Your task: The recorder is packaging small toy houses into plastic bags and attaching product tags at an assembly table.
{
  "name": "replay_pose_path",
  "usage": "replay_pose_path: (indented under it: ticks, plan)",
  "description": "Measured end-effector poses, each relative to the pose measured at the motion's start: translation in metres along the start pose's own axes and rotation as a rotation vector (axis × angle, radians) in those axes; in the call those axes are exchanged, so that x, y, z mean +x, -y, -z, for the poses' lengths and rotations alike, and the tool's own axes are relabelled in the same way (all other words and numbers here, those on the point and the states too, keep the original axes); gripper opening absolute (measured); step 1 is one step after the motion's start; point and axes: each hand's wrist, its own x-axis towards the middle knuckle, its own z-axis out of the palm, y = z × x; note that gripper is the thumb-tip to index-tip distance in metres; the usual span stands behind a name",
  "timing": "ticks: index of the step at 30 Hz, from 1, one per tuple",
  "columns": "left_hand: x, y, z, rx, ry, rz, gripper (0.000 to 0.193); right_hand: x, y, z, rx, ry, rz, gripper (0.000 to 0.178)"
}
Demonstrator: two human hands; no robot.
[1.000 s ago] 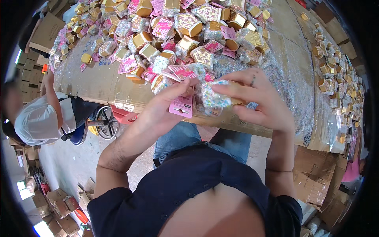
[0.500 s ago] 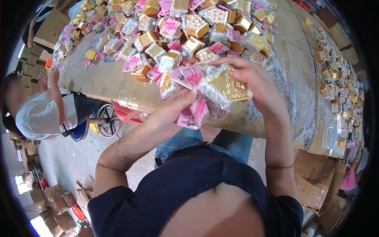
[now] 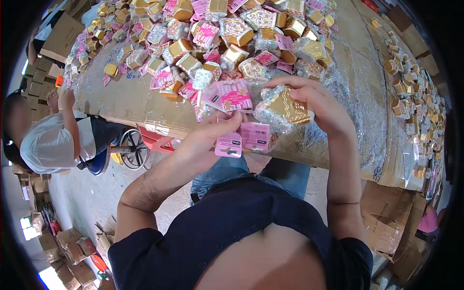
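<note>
My right hand (image 3: 316,104) grips a gold house-shaped box in clear crinkly wrap (image 3: 284,108), held over the table's near edge. My left hand (image 3: 212,135) pinches a few pink card tags (image 3: 241,137) just left of and below the box; another pink card (image 3: 232,95) stands above its thumb. Both hands nearly touch. Beyond them a big heap of wrapped gold boxes and pink cards (image 3: 217,34) covers the table.
The table (image 3: 130,104) is covered in brown cardboard and clear film. More small gold pieces lie along the right side (image 3: 411,92). A seated person in a white shirt (image 3: 53,140) works at the left end. Cardboard boxes (image 3: 72,246) litter the floor.
Both hands have lifted slightly away from my body. The right hand turned the wrapped box so its gold face shows, and the left hand's pink tags have fanned out below it.
</note>
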Motion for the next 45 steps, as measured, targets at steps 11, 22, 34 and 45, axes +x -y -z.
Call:
replay_pose_path:
  ticks: [11, 22, 34, 45]
  plan:
    - [0.005, -0.025, 0.0, 0.207, -0.08, 0.079, 0.025, -0.058, -0.053, 0.052, -1.215, -0.416, 0.049, 0.024]
    - [0.02, -0.071, -0.049, 1.233, 0.144, 0.24, 0.028, -0.071, -0.09, 0.065, -1.036, -0.619, 0.134, 0.014]
    - [0.036, -0.065, -0.035, 1.2, 0.103, 0.272, 0.023, -0.09, -0.031, 0.064, -0.509, -0.847, 0.15, 0.019]
    - [0.041, -0.065, -0.033, 1.24, 0.116, 0.213, 0.024, -0.088, -0.007, 0.068, -0.386, -0.675, 0.225, 0.022]
